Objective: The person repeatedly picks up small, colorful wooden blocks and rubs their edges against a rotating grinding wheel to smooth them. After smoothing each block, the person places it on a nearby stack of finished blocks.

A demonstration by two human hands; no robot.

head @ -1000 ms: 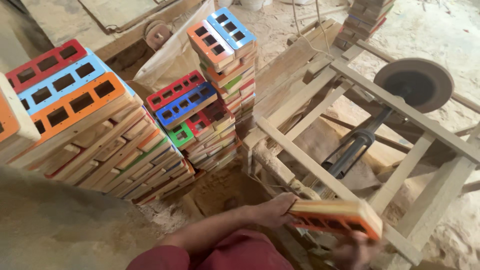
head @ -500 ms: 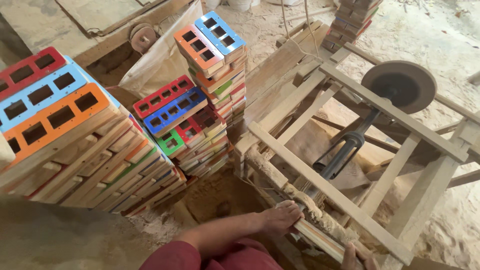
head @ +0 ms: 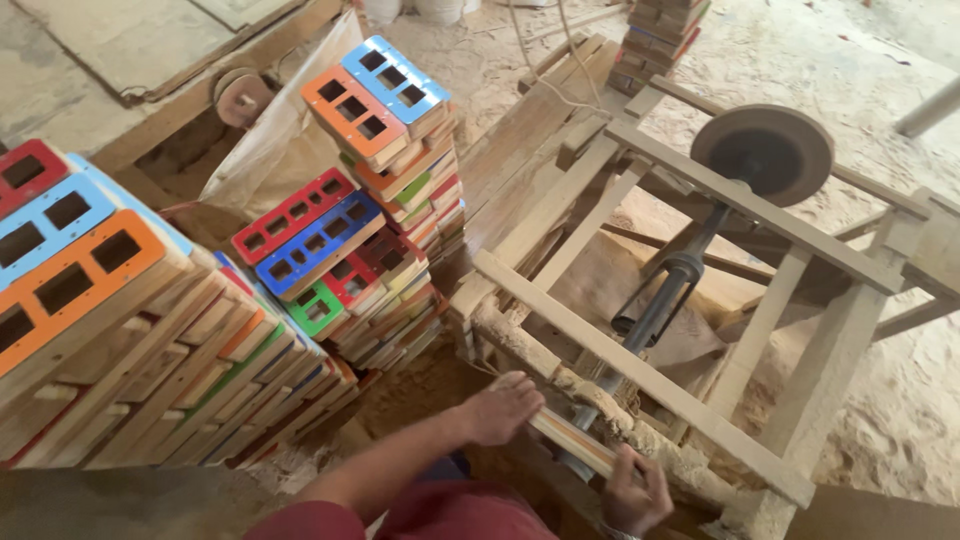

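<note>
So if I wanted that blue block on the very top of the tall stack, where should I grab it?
Probably by its two long side edges, coming down from above. The blue block lies flat on top beside the orange block, its holed face upward and its long edges overhanging a little.

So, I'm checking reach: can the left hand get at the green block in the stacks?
Probably yes: the left hand rests on the striped piece, with open space toward the green block.

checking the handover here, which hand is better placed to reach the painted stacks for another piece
Left, probably. The left hand rests flat on the near end of the wooden piece, on the side nearest the stacks. The right hand grips its far end, away from them.
</note>
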